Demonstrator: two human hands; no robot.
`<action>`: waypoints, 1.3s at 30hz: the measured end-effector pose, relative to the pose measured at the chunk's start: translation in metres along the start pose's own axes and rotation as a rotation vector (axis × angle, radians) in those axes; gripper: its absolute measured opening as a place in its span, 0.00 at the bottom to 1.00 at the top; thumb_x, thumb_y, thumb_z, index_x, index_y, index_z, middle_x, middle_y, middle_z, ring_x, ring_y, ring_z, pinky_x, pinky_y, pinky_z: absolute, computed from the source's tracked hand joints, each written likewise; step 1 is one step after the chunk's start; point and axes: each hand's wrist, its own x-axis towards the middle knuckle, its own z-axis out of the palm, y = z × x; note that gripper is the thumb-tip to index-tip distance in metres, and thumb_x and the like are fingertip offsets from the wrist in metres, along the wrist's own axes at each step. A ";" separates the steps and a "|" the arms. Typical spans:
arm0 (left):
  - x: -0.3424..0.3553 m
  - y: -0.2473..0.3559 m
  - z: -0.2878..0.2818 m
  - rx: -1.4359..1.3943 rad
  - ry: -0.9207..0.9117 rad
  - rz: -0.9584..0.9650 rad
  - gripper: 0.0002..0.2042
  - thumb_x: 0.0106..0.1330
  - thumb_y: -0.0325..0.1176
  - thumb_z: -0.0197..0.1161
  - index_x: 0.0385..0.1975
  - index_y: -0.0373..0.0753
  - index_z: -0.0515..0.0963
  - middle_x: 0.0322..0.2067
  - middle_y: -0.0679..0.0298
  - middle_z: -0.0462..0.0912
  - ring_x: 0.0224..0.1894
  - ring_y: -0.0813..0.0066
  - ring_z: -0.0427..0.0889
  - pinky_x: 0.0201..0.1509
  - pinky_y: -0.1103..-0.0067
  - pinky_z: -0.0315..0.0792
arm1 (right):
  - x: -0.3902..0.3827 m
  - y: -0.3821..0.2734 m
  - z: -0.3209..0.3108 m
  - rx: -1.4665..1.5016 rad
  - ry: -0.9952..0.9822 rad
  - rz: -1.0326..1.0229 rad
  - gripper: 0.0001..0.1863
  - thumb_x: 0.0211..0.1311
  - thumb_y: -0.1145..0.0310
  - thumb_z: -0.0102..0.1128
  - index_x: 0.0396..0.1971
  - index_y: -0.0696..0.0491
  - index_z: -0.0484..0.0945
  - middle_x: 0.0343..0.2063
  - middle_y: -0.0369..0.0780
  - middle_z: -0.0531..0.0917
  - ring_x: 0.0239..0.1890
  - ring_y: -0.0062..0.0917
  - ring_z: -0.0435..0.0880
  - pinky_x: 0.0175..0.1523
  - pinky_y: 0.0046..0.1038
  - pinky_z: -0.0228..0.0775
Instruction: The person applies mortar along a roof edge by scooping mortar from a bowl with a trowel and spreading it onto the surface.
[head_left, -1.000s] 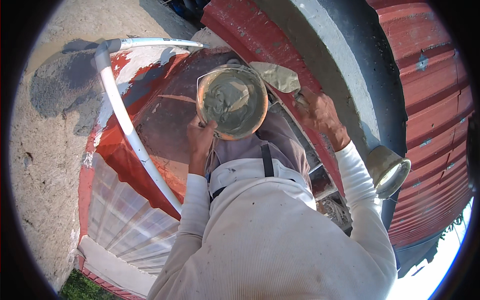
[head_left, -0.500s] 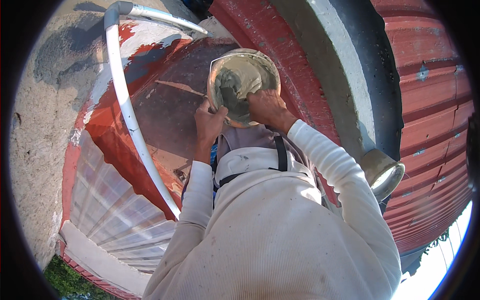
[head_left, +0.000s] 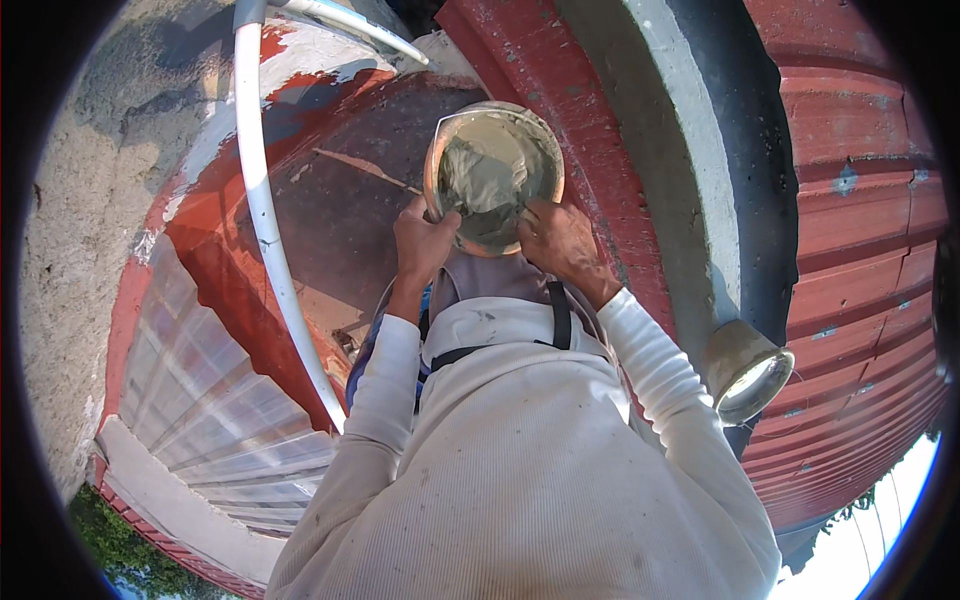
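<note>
A round bucket (head_left: 431,172) with an orange-stained rim is held in front of my waist. Wet grey-beige mortar (head_left: 492,160) lies inside, smeared up the walls. My left hand (head_left: 423,245) is closed on the bucket's near left rim, thumb over the edge. At the near right side, my right hand (head_left: 563,240) is curled into a fist whose fingers reach over the rim into the bucket. Whatever that fist grips, if anything, is hidden by the fingers and the mortar.
A white plastic pipe (head_left: 262,200) curves down on my left. Translucent corrugated sheeting (head_left: 215,390) lies below it. On my right, a small pale container (head_left: 745,370) sits by a grey ledge (head_left: 660,170), with red corrugated metal (head_left: 850,250) beyond.
My right hand has moved from over the mortar toward the bucket's near right rim. The mortar's surface looks reshaped. My left hand keeps its hold, and the view has shifted slightly.
</note>
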 end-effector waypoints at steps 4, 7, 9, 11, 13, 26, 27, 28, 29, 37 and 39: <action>0.002 0.004 0.005 -0.040 -0.017 -0.010 0.16 0.59 0.28 0.69 0.46 0.29 0.85 0.29 0.61 0.89 0.31 0.80 0.83 0.38 0.75 0.78 | -0.007 0.030 0.011 0.110 0.036 -0.025 0.19 0.61 0.62 0.68 0.48 0.55 0.85 0.38 0.53 0.90 0.45 0.52 0.89 0.54 0.48 0.81; 0.004 0.007 0.007 -0.072 -0.023 -0.008 0.17 0.58 0.28 0.68 0.47 0.29 0.85 0.29 0.61 0.89 0.31 0.81 0.83 0.38 0.75 0.78 | -0.013 0.038 0.012 0.180 0.048 0.036 0.21 0.60 0.61 0.68 0.52 0.55 0.85 0.40 0.52 0.90 0.46 0.50 0.89 0.55 0.47 0.81; 0.009 0.006 0.004 -0.053 -0.037 -0.010 0.17 0.59 0.28 0.68 0.47 0.29 0.85 0.29 0.62 0.89 0.31 0.81 0.82 0.38 0.75 0.78 | -0.012 0.041 0.011 0.203 0.046 0.089 0.23 0.60 0.61 0.68 0.53 0.56 0.85 0.41 0.52 0.90 0.46 0.50 0.90 0.56 0.46 0.82; 0.006 0.009 0.005 -0.046 -0.069 -0.016 0.17 0.59 0.28 0.68 0.47 0.29 0.85 0.29 0.62 0.89 0.31 0.82 0.82 0.37 0.75 0.77 | -0.018 0.053 0.016 0.309 0.156 0.059 0.21 0.59 0.63 0.68 0.51 0.57 0.85 0.39 0.52 0.90 0.45 0.49 0.90 0.56 0.45 0.82; 0.003 0.016 0.002 -0.077 -0.030 0.019 0.16 0.60 0.28 0.68 0.46 0.29 0.84 0.29 0.63 0.88 0.30 0.82 0.80 0.36 0.75 0.76 | -0.026 0.065 0.012 0.358 0.239 0.034 0.19 0.58 0.65 0.69 0.48 0.58 0.85 0.34 0.52 0.90 0.39 0.49 0.91 0.50 0.43 0.83; 0.013 0.008 -0.004 -0.071 -0.079 0.005 0.14 0.62 0.26 0.67 0.46 0.30 0.84 0.35 0.61 0.89 0.35 0.80 0.83 0.42 0.75 0.78 | -0.024 0.186 -0.056 0.308 0.312 0.519 0.20 0.67 0.56 0.64 0.31 0.61 0.83 0.21 0.43 0.82 0.23 0.28 0.84 0.32 0.32 0.77; 0.011 0.012 -0.006 -0.065 -0.101 -0.004 0.15 0.63 0.24 0.66 0.48 0.29 0.84 0.38 0.61 0.89 0.38 0.79 0.84 0.44 0.75 0.79 | -0.020 0.173 -0.071 0.505 0.241 0.640 0.20 0.68 0.55 0.63 0.30 0.61 0.83 0.20 0.42 0.82 0.20 0.27 0.83 0.29 0.31 0.76; 0.011 0.012 -0.007 -0.062 -0.120 -0.012 0.15 0.63 0.22 0.65 0.50 0.28 0.83 0.41 0.61 0.89 0.41 0.78 0.85 0.46 0.76 0.79 | -0.017 0.160 -0.083 0.502 0.235 0.642 0.20 0.68 0.55 0.63 0.30 0.61 0.83 0.20 0.42 0.82 0.20 0.27 0.83 0.29 0.31 0.76; 0.009 0.011 -0.007 -0.064 -0.116 -0.018 0.15 0.63 0.22 0.65 0.50 0.28 0.83 0.41 0.61 0.89 0.41 0.78 0.85 0.46 0.76 0.79 | -0.015 0.145 -0.094 0.564 0.263 0.608 0.20 0.69 0.56 0.63 0.30 0.61 0.83 0.20 0.42 0.82 0.19 0.26 0.82 0.26 0.31 0.75; 0.001 0.000 -0.011 -0.053 -0.041 -0.030 0.17 0.62 0.24 0.67 0.51 0.29 0.84 0.38 0.58 0.91 0.38 0.78 0.86 0.46 0.75 0.80 | -0.005 0.132 -0.091 0.602 0.209 0.559 0.19 0.71 0.56 0.63 0.31 0.60 0.83 0.22 0.40 0.82 0.19 0.24 0.80 0.24 0.30 0.73; 0.004 -0.002 -0.009 -0.072 -0.045 -0.032 0.17 0.62 0.25 0.68 0.51 0.29 0.84 0.38 0.57 0.91 0.37 0.78 0.87 0.46 0.75 0.80 | 0.011 0.157 -0.084 0.561 0.169 0.638 0.19 0.71 0.56 0.63 0.31 0.59 0.83 0.22 0.40 0.82 0.19 0.24 0.80 0.24 0.30 0.73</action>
